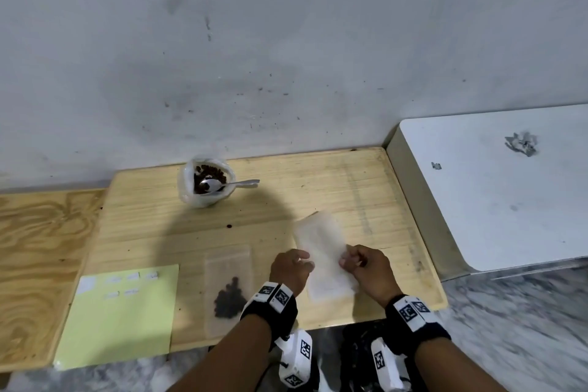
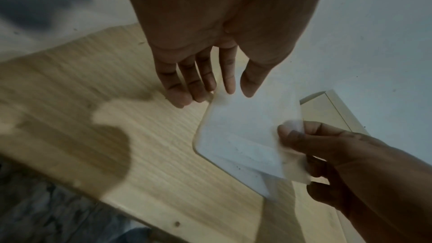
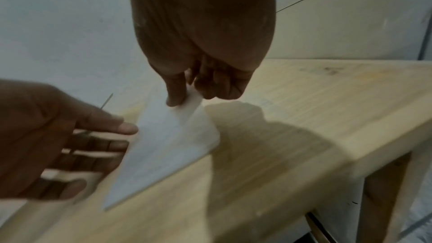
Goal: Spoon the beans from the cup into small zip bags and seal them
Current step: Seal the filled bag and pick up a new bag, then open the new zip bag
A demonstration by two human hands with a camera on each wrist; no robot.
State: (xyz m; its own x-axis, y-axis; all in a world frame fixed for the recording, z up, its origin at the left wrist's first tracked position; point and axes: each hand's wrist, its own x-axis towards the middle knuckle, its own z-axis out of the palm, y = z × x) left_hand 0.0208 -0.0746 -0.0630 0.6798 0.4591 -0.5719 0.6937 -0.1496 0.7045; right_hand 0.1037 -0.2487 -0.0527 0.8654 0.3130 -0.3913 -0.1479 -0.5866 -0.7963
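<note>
A white cup (image 1: 206, 183) of dark beans stands at the back of the wooden table (image 1: 366, 188), a metal spoon (image 1: 229, 184) resting in it. An empty frosted zip bag (image 1: 323, 253) is lifted near the front. My right hand (image 1: 351, 261) pinches its right edge between thumb and forefinger (image 3: 175, 97). My left hand (image 1: 302, 262) is beside its left edge with fingers straight (image 2: 205, 82), touching or nearly touching the bag (image 2: 243, 136). A second zip bag (image 1: 227, 289) holding beans lies flat left of my left wrist.
A pale green sheet (image 1: 124, 312) with small white labels lies at the front left. A plywood board (image 1: 38, 261) adjoins the table on the left, and a white surface (image 1: 509, 184) stands to the right. The wall runs close behind the cup.
</note>
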